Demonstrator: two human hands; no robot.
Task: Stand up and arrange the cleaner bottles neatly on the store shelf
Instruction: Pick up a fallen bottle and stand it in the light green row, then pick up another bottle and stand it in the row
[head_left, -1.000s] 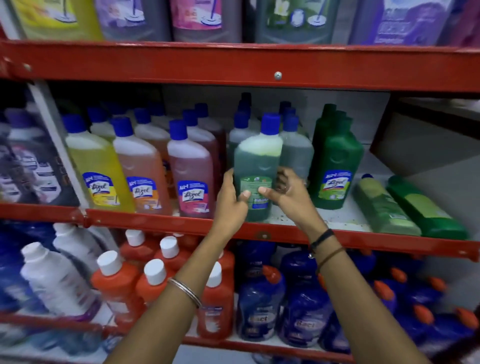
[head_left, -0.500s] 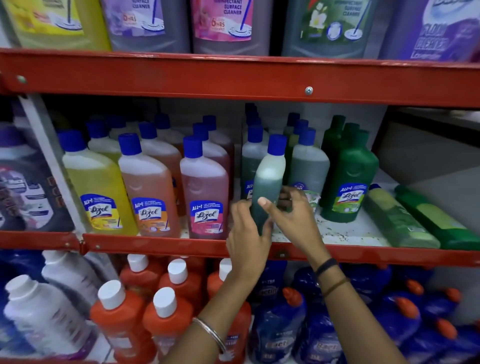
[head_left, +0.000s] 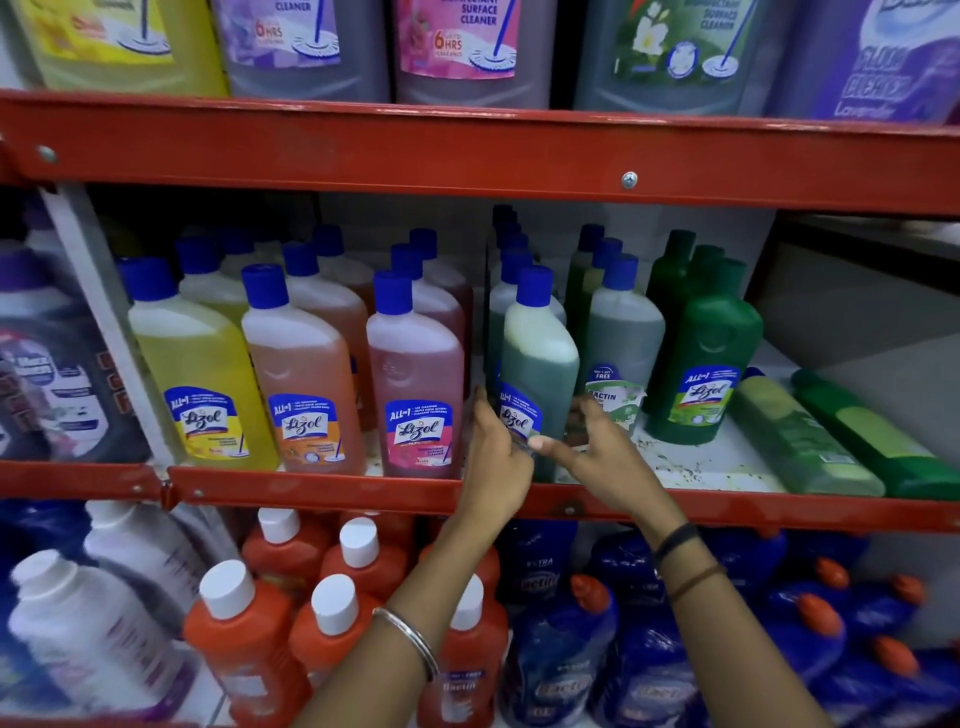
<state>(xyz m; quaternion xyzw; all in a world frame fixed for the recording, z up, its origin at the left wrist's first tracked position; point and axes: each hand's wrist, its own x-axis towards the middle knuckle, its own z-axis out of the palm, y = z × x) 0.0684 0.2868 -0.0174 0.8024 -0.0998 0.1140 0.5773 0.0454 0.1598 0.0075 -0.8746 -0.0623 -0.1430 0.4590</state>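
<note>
A green cleaner bottle (head_left: 537, 358) with a blue cap stands upright at the front of the middle shelf (head_left: 322, 488), its label turned partly to the left. My left hand (head_left: 496, 462) grips its lower left side. My right hand (head_left: 597, 457) holds its lower right side, thumb across the front. To its left stand pink (head_left: 415, 374), orange (head_left: 304, 364) and yellow (head_left: 195, 358) bottles in rows. Right of it stand a grey-green bottle (head_left: 623, 332) and dark green bottles (head_left: 711, 348). Two green bottles (head_left: 805, 436) lie flat at the far right.
The red upper shelf rail (head_left: 467, 156) runs just above the caps, with large cleaner jugs (head_left: 457, 47) on it. Below are orange bottles with white caps (head_left: 244, 639) and dark blue bottles (head_left: 561, 660). Bare shelf floor (head_left: 701, 462) shows behind my right hand.
The green bottle has turned so its label faces forward-left. Both hands have stayed low on it. The camera has moved closer and tilted down a little.
</note>
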